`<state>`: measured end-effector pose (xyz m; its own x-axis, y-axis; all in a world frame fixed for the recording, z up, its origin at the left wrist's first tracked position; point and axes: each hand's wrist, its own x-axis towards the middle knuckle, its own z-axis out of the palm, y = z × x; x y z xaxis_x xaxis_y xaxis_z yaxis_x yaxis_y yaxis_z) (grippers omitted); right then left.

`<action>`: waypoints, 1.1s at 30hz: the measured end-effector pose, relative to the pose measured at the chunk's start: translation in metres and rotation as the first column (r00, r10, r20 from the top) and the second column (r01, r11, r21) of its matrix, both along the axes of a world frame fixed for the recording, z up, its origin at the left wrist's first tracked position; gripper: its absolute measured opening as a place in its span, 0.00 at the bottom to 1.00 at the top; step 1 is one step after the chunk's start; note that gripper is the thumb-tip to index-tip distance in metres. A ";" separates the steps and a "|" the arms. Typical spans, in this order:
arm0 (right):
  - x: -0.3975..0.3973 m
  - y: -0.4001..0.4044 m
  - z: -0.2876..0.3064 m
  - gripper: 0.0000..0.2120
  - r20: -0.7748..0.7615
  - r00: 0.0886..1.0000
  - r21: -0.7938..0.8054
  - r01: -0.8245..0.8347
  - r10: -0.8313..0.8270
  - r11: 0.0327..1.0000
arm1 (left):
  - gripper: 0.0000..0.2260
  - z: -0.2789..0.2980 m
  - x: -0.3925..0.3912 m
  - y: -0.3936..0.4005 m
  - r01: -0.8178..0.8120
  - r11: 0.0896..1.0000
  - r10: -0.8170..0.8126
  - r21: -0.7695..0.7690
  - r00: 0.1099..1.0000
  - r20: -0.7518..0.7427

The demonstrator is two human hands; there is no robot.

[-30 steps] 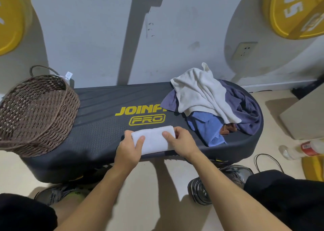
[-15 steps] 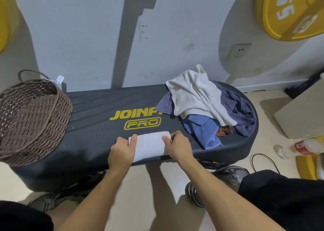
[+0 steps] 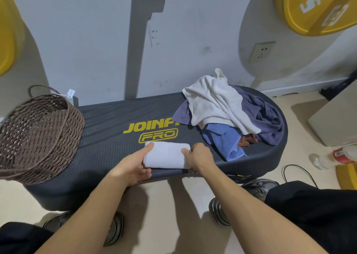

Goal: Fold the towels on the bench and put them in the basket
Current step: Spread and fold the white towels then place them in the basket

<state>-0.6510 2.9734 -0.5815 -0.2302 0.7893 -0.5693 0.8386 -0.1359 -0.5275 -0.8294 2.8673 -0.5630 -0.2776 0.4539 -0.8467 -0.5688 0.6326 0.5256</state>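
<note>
Head view shows a folded white towel (image 3: pixel 167 154) at the lower centre of the frame, on the near edge of the bench (image 3: pixel 108 136). The left hand (image 3: pixel 133 167) pinches its left end, and the right hand (image 3: pixel 199 157) grips its right end. It looks soft and light, likely to sag unless lifted by both ends. An unfolded pile (image 3: pixel 229 114) sits right of centre. The basket (image 3: pixel 36 136) waits at left, path unobstructed.
</note>
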 end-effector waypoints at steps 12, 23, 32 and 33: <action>0.023 0.023 0.061 0.41 0.039 0.941 0.003 -0.335 0.335 0.942 | 0.12 0.039 0.025 0.006 0.399 0.906 -0.178 0.139 0.660 -0.730; -0.046 -0.059 0.099 0.20 -0.520 0.676 -0.062 -0.640 0.523 0.766 | 0.16 0.132 -0.069 -0.048 0.645 0.696 -0.556 0.315 0.762 -0.331; -0.171 -0.067 0.130 0.16 -0.388 0.593 0.271 -0.658 0.705 0.702 | 0.13 0.138 -0.160 -0.083 0.682 0.722 -0.197 0.119 0.367 -0.909; -0.194 -0.067 0.131 0.19 -0.346 0.597 0.313 -0.654 0.724 0.688 | 0.11 0.134 -0.173 -0.087 0.625 0.768 -0.115 0.138 0.347 -0.931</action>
